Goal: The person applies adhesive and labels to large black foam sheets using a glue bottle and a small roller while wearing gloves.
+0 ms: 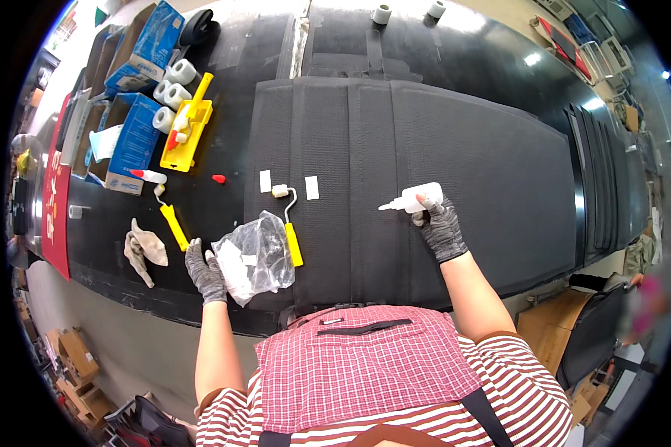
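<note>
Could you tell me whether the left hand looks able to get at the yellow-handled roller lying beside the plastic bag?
Probably yes: the left hand rests by the clear plastic bag, and the roller lies just past it, uncovered.

Single head-worn fisheye view, looking steeply down from above the chest onto a black worktable (pixel 499 59), forearms entering from the near edge, far table edge bowed toward the rim, floor and boxes visible left and right.
</note>
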The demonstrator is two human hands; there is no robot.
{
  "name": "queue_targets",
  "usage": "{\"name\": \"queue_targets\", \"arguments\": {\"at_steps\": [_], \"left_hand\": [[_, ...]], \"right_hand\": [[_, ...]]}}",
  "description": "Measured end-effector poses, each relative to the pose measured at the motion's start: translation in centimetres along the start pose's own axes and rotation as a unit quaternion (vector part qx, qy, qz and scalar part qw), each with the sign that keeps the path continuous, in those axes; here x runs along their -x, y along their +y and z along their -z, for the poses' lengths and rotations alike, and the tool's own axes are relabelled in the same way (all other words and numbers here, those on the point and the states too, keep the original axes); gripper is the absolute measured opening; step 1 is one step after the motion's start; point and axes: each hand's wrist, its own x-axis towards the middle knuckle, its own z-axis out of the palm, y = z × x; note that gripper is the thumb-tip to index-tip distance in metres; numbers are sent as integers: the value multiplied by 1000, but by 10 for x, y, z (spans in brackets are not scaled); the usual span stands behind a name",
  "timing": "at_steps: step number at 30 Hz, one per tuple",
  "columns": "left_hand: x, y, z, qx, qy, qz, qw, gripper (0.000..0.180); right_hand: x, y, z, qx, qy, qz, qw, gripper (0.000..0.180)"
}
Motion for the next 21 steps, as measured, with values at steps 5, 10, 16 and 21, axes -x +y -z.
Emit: {"name": "queue_targets", "arguments": {"at_steps": [5, 10, 16, 21], "left_hand": [[5, 3, -13, -68, -9, -6, 998, 42], [3, 5, -8, -70, -10, -3, 997, 41], [2, 5, -6, -74, -7, -15, 997, 40], [2, 3, -7, -76, -9, -16, 997, 41]], "right_hand": [[-10, 3, -7, 83, 21, 43, 995, 34], [-14, 10, -14, 183, 45, 52, 981, 27], [-10, 20, -24, 203, 47, 141, 968, 24], [-6, 16, -36, 199, 34, 160, 966, 21]]}}
